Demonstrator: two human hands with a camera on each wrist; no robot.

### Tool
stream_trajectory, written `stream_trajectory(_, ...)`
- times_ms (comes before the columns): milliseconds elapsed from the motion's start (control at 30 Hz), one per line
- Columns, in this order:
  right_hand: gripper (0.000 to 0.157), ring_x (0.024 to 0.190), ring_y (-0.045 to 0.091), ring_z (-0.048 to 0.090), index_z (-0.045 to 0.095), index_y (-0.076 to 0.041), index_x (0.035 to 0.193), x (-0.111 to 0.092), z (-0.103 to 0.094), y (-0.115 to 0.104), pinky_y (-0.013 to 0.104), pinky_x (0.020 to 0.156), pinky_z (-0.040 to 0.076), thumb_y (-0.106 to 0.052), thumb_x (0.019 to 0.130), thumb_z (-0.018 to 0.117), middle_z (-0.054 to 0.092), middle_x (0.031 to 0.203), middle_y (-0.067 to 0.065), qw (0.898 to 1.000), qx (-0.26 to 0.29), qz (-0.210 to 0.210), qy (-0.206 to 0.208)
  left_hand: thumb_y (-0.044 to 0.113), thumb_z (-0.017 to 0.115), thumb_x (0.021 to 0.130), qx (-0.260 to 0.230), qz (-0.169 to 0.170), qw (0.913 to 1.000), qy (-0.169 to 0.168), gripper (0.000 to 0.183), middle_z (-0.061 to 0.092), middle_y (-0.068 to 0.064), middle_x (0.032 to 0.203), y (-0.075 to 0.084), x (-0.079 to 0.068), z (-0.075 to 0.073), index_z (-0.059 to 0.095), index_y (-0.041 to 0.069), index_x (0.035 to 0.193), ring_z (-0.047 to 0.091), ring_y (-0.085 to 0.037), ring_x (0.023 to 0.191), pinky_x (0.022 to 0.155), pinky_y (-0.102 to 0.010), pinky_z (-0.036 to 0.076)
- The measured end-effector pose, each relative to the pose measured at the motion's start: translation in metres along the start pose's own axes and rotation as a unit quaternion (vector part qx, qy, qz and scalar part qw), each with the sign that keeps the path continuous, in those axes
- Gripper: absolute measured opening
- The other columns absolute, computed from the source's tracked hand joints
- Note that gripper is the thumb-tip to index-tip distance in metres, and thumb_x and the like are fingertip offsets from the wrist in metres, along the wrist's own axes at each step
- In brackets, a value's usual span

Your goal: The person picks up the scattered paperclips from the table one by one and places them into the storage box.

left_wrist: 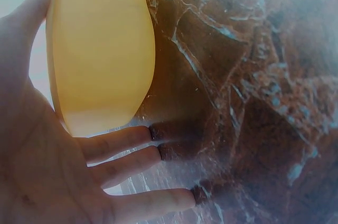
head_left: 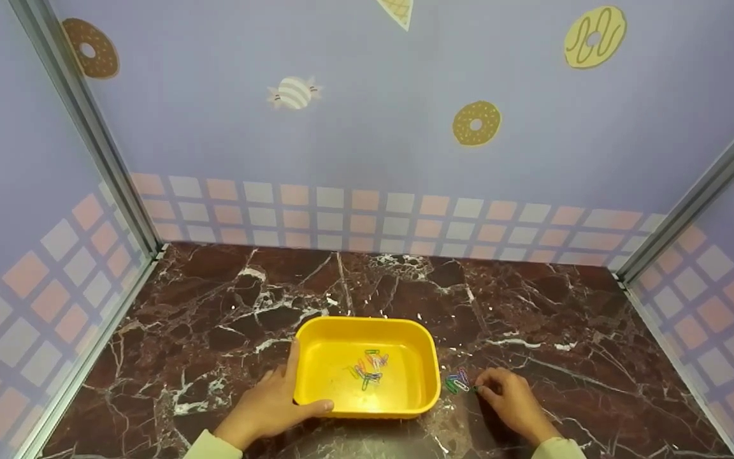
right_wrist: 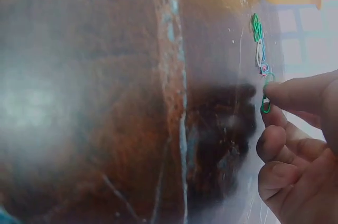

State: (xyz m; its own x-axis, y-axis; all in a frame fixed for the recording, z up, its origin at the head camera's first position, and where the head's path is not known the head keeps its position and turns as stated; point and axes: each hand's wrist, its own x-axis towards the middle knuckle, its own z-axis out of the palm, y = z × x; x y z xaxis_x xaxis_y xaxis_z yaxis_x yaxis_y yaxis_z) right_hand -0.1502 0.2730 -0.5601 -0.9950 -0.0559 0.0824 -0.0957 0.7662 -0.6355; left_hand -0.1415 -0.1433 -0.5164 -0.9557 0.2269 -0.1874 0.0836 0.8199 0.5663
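Note:
A yellow plastic basin (head_left: 367, 324) sits on the table, with several coloured paper clips (head_left: 367, 370) loose on its floor. My left hand (head_left: 274, 396) rests against its front-left corner, thumb along the front rim and index finger up the left side. In the left wrist view the other fingers (left_wrist: 124, 174) extend straight, tips down at the tabletop. To the right of the basin lies a small pile of paper clips (head_left: 457, 381), green, white and purple among them. Beside that pile, my right hand (head_left: 512, 403) pinches a green paper clip (right_wrist: 266, 109) between thumb and index finger, close over the table.
The tabletop (head_left: 214, 319) is dark red marble with white veins. Printed panels close it in at the back (head_left: 367, 140), left (head_left: 16, 255) and right (head_left: 724, 287), with metal posts in the corners.

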Motion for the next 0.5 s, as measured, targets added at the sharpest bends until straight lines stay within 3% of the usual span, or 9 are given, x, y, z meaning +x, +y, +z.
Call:
stream_trajectory(300,0.02,0.068,0.002,0.049,0.061,-0.017,0.075,0.002,0.0,-0.006,0.02,0.066,0.043,-0.001,0.084,0.069,0.06,0.076,-0.007,0.999,0.007,0.029,0.023,0.071,0.068,0.072,0.001,0.002,1.0,0.003,0.125,0.052,-0.026,0.136,0.0,0.0,0.001,-0.002,0.009,0.156,0.053,-0.045,0.118,0.087,-0.064,0.047)
stream_trajectory(500,0.018,0.072,0.004,0.048,0.058,-0.015,0.079,0.003,-0.002,-0.013,0.022,0.068,0.043,0.0,0.086,0.066,0.059,0.08,-0.005,1.0,-0.002,0.014,0.017,0.071,0.067,0.072,-0.005,-0.006,1.0,-0.003,0.124,0.052,-0.021,0.137,0.001,0.0,0.0,-0.003,0.013,0.157,0.053,-0.039,0.118,0.089,-0.062,0.048)
